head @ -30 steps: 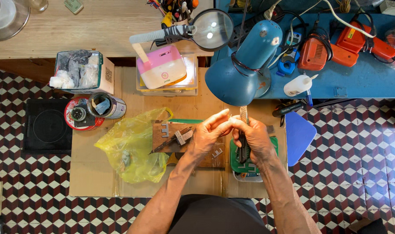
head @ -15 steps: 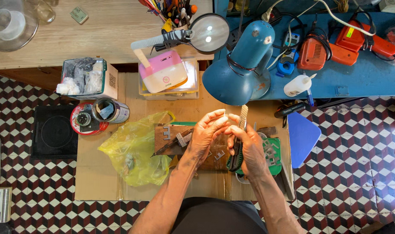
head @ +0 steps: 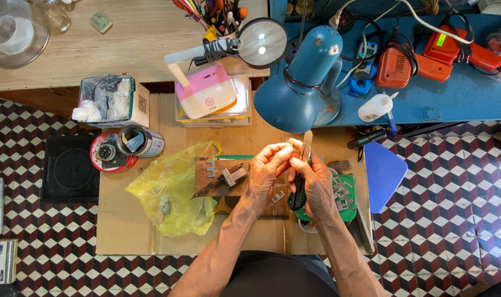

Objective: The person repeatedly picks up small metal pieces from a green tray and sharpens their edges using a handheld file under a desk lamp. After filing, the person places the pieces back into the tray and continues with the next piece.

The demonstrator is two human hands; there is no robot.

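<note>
My right hand point(head: 315, 184) grips a utility knife point(head: 303, 159) with a dark green-and-black handle, its long blade pointing up toward the blue lamp point(head: 300, 82). My left hand point(head: 268, 168) is pressed against it, fingertips pinching something small at the blade; I cannot make out what. Both hands hover over a brown wooden board point(head: 220, 179) with small metal pieces on it, lying on a cardboard sheet point(head: 129, 231).
A yellow plastic bag point(head: 171, 192) lies left of the board. Tins point(head: 124, 148) and a box of rags point(head: 110, 102) stand at the left. A magnifier point(head: 261, 43), a pink-and-white box point(head: 206, 99), orange power tools point(head: 421, 55), a glue bottle point(head: 374, 107) and a blue pad point(head: 382, 173) are around.
My hands have stayed joined at the knife, and the blade now points up more plainly. The view has shifted slightly.
</note>
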